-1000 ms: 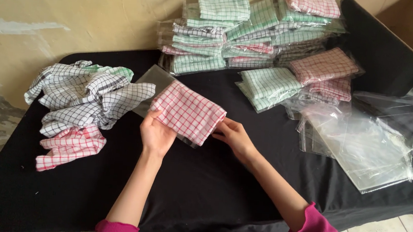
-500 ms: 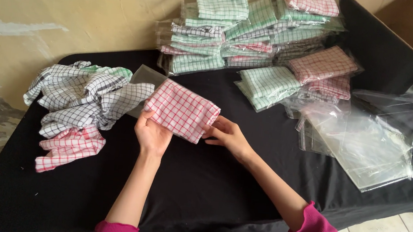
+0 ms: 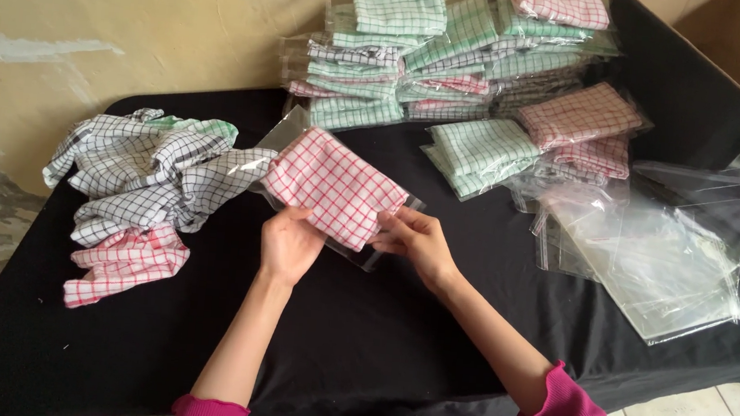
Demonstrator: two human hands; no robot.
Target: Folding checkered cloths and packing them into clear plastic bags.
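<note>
Black cloth covers the tabletop (image 3: 358, 341), and going from its left edge I first meet a loose heap of unfolded checked cloths (image 3: 146, 171), black-and-white over a red-and-white one, well apart from my hands. My left hand (image 3: 288, 244) comes next, fingers closed on the near left corner of the folded red-checked cloth (image 3: 333, 187), which lies just beyond both hands in the middle of the tabletop, half inside a clear plastic sleeve (image 3: 366, 254). Its long axis runs slantwise, from the far left down toward the near right. My right hand (image 3: 416, 239) pinches the sleeve's open edge at the cloth's near right corner, so the two hands are about equally close. Farther right, along the far edge, sit stacks of bagged cloths (image 3: 453, 72), and near the right edge a pile of empty clear bags (image 3: 652, 250); nothing lies between hands and cloth.
</note>
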